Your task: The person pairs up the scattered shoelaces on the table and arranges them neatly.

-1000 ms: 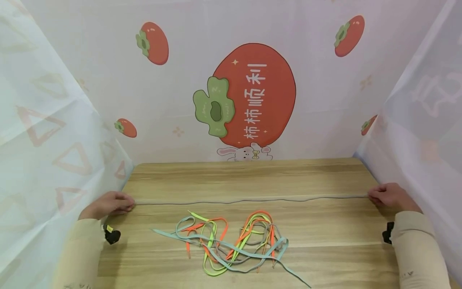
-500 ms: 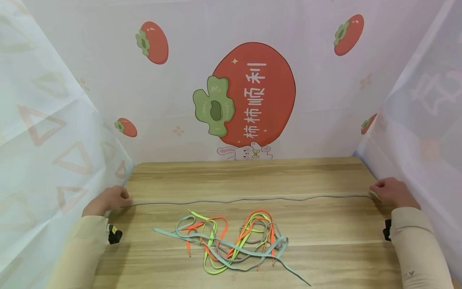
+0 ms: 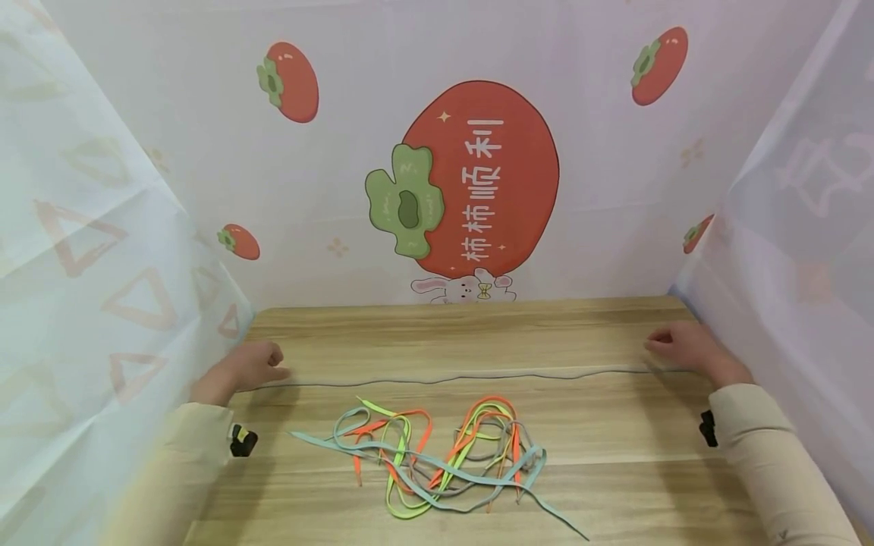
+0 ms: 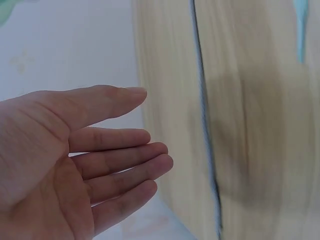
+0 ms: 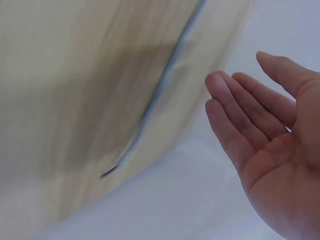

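Note:
A thin grey shoelace (image 3: 437,381) lies stretched nearly straight across the wooden table, from left to right. My left hand (image 3: 254,365) hovers over its left end; in the left wrist view the fingers (image 4: 125,165) are relaxed and hold nothing. Over toward the lace's right end, my right hand (image 3: 690,349) is raised above the wood, its palm and loose fingers (image 5: 245,107) bare in the right wrist view. The dark tip (image 5: 109,171) of the lace shows there on the board. Nearer the front lies a tangle of laces: light blue (image 3: 478,479), orange (image 3: 425,436), neon green (image 3: 403,518) and grey.
The wooden table (image 3: 614,493) ends at a white cloth backdrop (image 3: 587,227) printed with persimmons. White cloth walls (image 3: 123,250) stand close on the left and right sides. A black wrist camera (image 3: 242,440) sits at the left cuff.
Both hands have let go of the grey lace's ends, lifted and moved inward toward the middle. The stretched lace and the tangle stay where they were.

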A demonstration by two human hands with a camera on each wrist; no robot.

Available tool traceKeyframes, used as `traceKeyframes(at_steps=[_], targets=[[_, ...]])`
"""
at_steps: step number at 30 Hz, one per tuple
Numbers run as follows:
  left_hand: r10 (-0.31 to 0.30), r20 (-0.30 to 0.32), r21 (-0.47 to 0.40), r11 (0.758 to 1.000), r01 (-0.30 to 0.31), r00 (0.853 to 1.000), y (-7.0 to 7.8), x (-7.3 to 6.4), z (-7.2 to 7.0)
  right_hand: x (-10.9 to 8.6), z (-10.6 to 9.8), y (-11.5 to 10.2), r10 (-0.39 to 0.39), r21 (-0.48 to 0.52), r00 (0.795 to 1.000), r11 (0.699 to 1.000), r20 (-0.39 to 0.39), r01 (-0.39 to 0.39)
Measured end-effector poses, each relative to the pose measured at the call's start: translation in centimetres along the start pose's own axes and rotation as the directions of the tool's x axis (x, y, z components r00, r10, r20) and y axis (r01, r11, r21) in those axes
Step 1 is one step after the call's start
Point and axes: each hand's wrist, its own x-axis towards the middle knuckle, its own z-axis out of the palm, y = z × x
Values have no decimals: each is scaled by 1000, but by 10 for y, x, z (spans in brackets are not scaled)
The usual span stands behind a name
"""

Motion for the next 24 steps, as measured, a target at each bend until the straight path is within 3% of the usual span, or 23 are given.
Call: traceKeyframes(at_steps=[6, 13, 18, 24], targets=[[74, -2, 10, 997, -74, 997, 33, 11, 6, 11, -1, -49, -86, 22, 991, 996, 102, 84], [147, 46, 76, 986, -150, 988, 72, 20, 11, 20, 8, -101, -178, 54, 959, 984, 222, 170], [202, 92, 108, 971, -212, 975, 100, 23, 19, 22, 19, -134, -238, 75, 925, 971, 296, 226], [243, 169, 115, 958, -264, 955, 138, 22, 30, 22, 39, -167, -342, 150, 865, 940, 368, 308]])
